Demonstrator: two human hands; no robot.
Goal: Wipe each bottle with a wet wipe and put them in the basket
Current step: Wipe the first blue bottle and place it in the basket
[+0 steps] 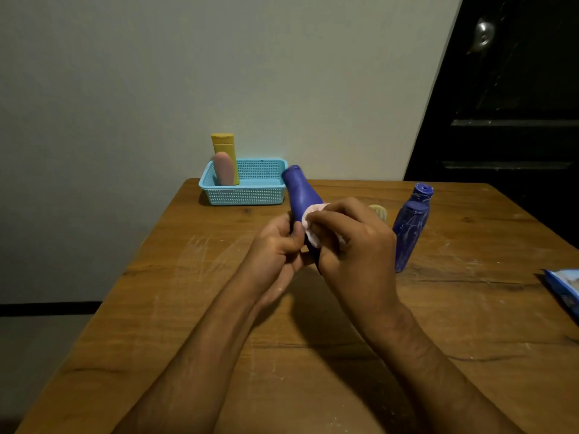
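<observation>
Both hands curl fingers: left hand [279,238] grips the purple bottle [302,195]; right hand [351,233] pinches the wipe [311,222] against it.

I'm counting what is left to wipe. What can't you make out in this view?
- Pale yellow thing: mostly hidden behind the right hand; can't tell what it is.
- Held bottle: lower half covered by both hands and the wipe.
- Left hand: its grip on the bottle is partly hidden.
- Blue packet: cut off by the right edge.
- Basket: its floor is hidden by its wall.
</observation>
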